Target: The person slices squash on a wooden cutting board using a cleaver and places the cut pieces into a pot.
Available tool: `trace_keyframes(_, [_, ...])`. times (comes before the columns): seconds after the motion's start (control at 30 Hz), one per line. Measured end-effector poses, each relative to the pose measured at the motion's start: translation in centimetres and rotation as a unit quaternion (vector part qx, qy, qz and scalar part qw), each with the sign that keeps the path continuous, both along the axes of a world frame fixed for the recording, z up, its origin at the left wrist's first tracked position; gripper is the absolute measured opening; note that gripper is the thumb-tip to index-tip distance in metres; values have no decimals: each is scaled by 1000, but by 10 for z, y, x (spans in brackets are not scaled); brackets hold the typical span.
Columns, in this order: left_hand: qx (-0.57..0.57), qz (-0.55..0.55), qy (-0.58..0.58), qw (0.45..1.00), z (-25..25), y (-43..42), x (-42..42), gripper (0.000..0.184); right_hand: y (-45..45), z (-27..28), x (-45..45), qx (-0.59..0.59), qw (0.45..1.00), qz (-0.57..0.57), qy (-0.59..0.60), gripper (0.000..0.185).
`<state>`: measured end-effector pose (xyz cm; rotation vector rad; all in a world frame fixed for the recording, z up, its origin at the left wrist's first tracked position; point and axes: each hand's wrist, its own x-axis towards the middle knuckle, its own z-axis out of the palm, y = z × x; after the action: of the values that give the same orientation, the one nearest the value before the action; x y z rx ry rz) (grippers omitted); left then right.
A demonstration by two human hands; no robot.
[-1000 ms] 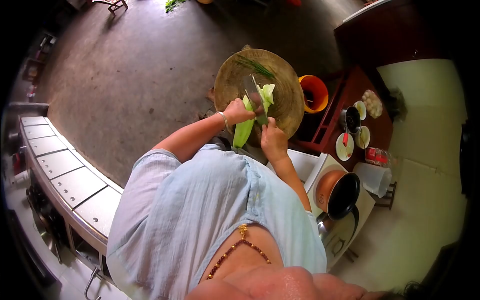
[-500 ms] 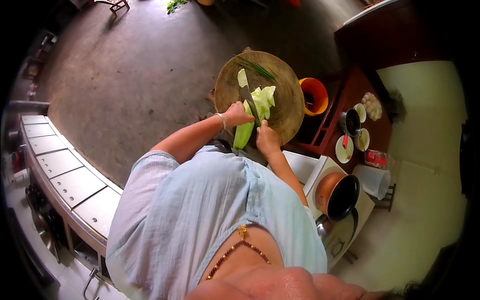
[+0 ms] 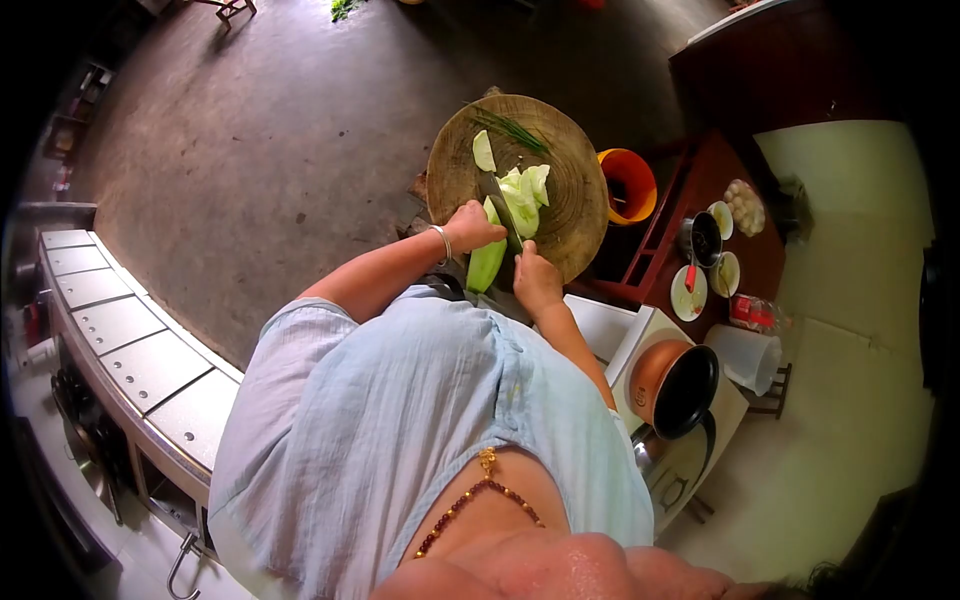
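Note:
My left hand (image 3: 472, 228), with a bangle at its wrist, is closed over a long pale green gourd (image 3: 486, 265) on a round wooden chopping block (image 3: 575, 190). My right hand (image 3: 538, 277) grips the handle of a kitchen knife (image 3: 507, 210). The blade lies along the right side of the gourd, close to my left fingers. Cut gourd pieces (image 3: 524, 196) are heaped just right of the blade. A single larger gourd slice (image 3: 484, 152) lies beyond the knife tip. Thin green stalks (image 3: 513, 130) rest near the block's far edge.
An orange bucket (image 3: 640, 205) stands right of the block. On a dark red table (image 3: 690, 250) are plates, a small dark pot (image 3: 701, 240) and a bag of white round items (image 3: 744, 207). Nearer me is a copper-coloured pan (image 3: 670, 388). A tiled counter (image 3: 125, 330) curves along the left.
The view has shifted slightly. Both hands keep their holds, and the knife and gourd are in nearly the same place on the block.

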<state>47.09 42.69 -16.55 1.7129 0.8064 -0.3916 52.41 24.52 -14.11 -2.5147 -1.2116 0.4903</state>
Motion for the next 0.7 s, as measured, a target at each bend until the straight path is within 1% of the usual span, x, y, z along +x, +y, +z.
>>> trace_keyframes(0.1, [84, -14, -32, 996, -20, -1, 0, 66, -4, 25, 0, 30, 999, -3, 15, 18])
trace_keyframes(0.13, [80, -12, -31, 996, -18, 0, 0, 67, -6, 35, -1, 48, 999, 11, -6, 17])
trace_keyframes(0.23, [76, -17, -28, 997, -13, -2, 0, 68, -2, 38, -7, 21, 1000, 2, -23, 16])
trace_keyframes(0.3, [88, -21, -25, 996, -11, -3, -1, 68, -2, 3, -5, -34, 999, -1, -3, 16])
trace_keyframes(0.33, [112, -9, -37, 993, -14, -6, -3, 66, 2, -5, -5, -60, 998, -1, 9, 15])
trace_keyframes(0.43, [93, -45, -50, 993, -15, -5, -9, 64, 0, -6, -5, -45, 999, 7, 12, 15])
trace_keyframes(0.57, [85, 6, -36, 996, -11, -11, -18, 61, -4, 7, -4, 15, 1000, 14, 2, 16])
trace_keyframes(0.63, [56, 8, -17, 998, -11, -12, -16, 61, -10, 31, -10, 64, 998, 21, -17, 20])
trace_keyframes(0.67, [58, 10, -18, 998, -12, -13, -17, 61, -11, 42, -13, 96, 995, 10, -16, 18])
trace_keyframes(0.7, [61, 10, -21, 998, -12, -14, -16, 61, -13, 39, -15, 68, 998, 9, -15, 17])
